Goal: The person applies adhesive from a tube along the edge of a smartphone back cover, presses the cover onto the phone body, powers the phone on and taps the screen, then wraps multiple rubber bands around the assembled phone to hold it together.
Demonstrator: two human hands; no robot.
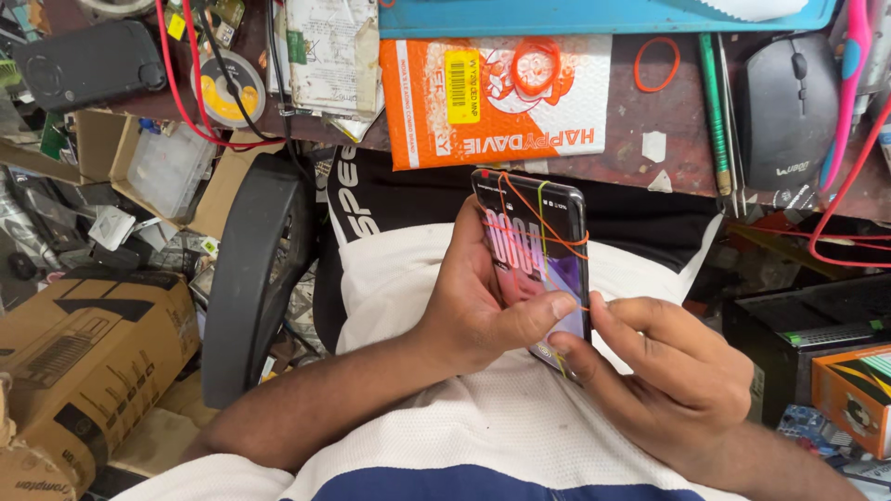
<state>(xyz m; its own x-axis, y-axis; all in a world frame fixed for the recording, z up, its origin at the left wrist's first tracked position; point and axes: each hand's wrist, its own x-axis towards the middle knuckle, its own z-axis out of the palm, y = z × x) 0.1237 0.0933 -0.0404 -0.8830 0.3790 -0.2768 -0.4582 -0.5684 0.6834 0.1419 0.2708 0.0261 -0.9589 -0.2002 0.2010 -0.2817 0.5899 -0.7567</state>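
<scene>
White textured shirt (464,436), navy band

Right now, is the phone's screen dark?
No: the phone, held by the left hand and right hand, shows a lit, colourful screen under crossed rubber bands.

A worn reddish-brown wooden workbench (650,158) carries an orange-and-white padded mailer (497,102) near its edge. Right of the mailer lie a loose orange rubber band (657,64) and a black computer mouse (789,107). Left of it sits a round solder spool (228,88).
</scene>
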